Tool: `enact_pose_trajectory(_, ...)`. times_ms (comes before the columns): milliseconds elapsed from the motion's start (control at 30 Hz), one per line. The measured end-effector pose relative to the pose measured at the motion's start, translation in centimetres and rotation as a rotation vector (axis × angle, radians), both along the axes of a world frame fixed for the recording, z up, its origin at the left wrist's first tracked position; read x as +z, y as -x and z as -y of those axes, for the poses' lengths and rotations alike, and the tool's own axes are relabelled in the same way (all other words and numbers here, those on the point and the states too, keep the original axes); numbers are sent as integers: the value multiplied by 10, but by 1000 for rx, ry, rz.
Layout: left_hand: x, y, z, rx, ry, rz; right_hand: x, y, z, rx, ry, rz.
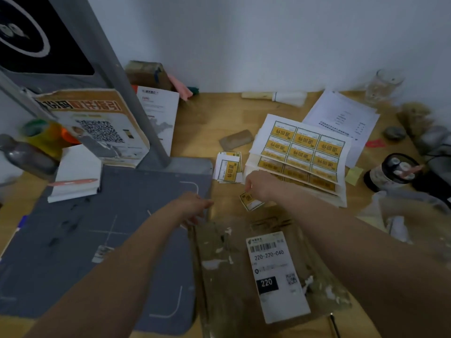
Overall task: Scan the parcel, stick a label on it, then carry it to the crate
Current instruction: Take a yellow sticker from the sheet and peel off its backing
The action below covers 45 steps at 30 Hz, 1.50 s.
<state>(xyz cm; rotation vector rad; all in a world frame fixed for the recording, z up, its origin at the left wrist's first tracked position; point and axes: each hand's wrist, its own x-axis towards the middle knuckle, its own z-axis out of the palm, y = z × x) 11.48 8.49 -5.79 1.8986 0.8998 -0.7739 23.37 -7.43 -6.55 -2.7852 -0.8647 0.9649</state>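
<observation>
Two hands are out over the desk. Seen from the head camera, the right hand (260, 187) pinches a small yellow label (251, 200) by its upper edge, the label hanging just past the far end of the parcel (263, 267). The left hand (195, 207) rests at the parcel's far left corner, fingers loosely spread, holding nothing that I can make out. The parcel lies flat on the near part of the desk, its white waybill (277, 276) face up, right beside the grey mat (97, 240).

My worry is the label: held by one edge, it could curl and stick to itself or to the fingers, or land crooked over the waybill's barcode. The parcel's wrap looks wrinkled and patchy, so the label may not bond well there.

Label sheets (300, 152) sit stacked further back on the wooden desk (207, 118), loose cut labels (228, 168) beside them, papers (341, 115) behind, against a plain white wall (268, 32). No crate shows.
</observation>
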Motion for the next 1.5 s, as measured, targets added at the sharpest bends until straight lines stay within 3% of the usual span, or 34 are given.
enact_pose_trajectory(133, -2, -8, 1, -20, 180, -62, -33, -15, -12, 33, 176, -45)
enact_pose_trajectory(300, -3, -24, -8, 211, 307, 41, -42, -23, -18, 95, 351, -58)
enact_pose_trajectory(567, -6, -35, -10, 110, 170, 134, -33, -26, -18, 128, 398, 20)
enact_pose_trajectory(800, -9, -36, -5, 123, 159, 174, -38, -37, -10, -1, 233, -95)
enact_pose_trajectory(1167, -14, -33, 11, 92, 156, 185, -52, -26, -2, 130, 382, -13)
enact_pose_trajectory(1300, -11, -34, 13, 84, 147, 186, -38, -29, -1, 29, 151, -97)
enact_pose_trajectory(1500, 12, -46, 24, 147, 102, 356, 19, -31, 35, -582, -672, -595)
